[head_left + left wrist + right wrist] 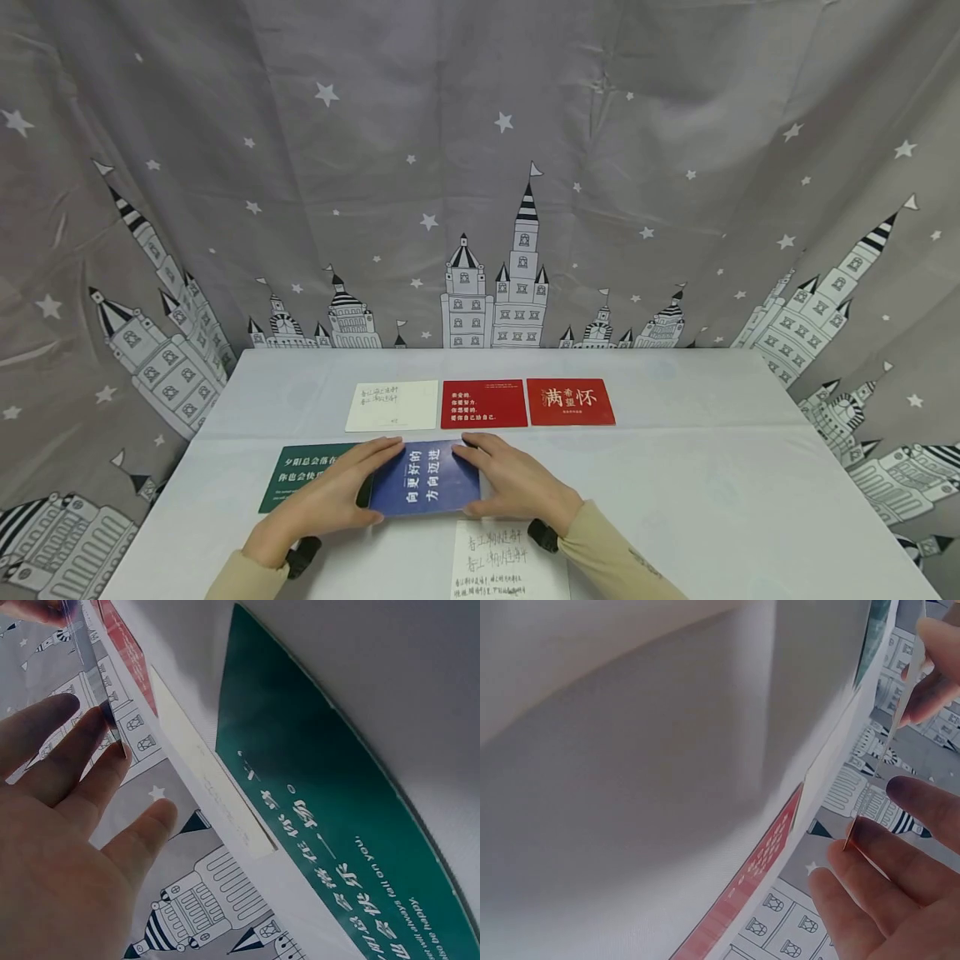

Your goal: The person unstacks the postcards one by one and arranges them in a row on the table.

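Over white tabletop (675, 483) | glossy rectangular blue card (427, 479) | left grip (341, 486), right grip (517, 482): pinching its edges

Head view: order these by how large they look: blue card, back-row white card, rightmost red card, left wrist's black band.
1. Blue card; nearness to the camera may exaggerate it.
2. Back-row white card and rightmost red card: too alike to rank.
3. Left wrist's black band.

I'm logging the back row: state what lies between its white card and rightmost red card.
The middle red card, bearing white text, lies between the white card and rightmost red card; the head view shows this.
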The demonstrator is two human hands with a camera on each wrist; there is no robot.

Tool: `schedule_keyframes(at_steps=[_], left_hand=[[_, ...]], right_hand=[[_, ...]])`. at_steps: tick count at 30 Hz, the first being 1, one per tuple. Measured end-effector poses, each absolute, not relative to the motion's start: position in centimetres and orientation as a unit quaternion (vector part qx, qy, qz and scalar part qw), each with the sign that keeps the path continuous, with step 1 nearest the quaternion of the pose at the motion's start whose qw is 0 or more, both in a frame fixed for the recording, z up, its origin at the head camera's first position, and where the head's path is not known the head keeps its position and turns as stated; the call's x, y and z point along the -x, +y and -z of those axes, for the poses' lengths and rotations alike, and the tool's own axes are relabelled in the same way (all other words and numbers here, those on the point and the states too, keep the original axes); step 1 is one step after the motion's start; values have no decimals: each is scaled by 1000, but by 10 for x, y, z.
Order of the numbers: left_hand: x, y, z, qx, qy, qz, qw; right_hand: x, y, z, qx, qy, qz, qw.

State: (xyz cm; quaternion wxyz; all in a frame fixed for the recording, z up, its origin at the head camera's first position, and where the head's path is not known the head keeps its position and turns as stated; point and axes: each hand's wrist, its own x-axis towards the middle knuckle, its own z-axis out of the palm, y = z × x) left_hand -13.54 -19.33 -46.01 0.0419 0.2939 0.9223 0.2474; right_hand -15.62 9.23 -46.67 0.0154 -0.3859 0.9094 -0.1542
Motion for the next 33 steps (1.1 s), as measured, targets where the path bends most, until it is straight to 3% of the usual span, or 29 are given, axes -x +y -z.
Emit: schedule_keyframes(at_steps=[33], left_hand=[[153, -194, 478, -244, 934, -250, 82]], right_hand=[[170, 81, 478, 370, 920, 120, 45]])
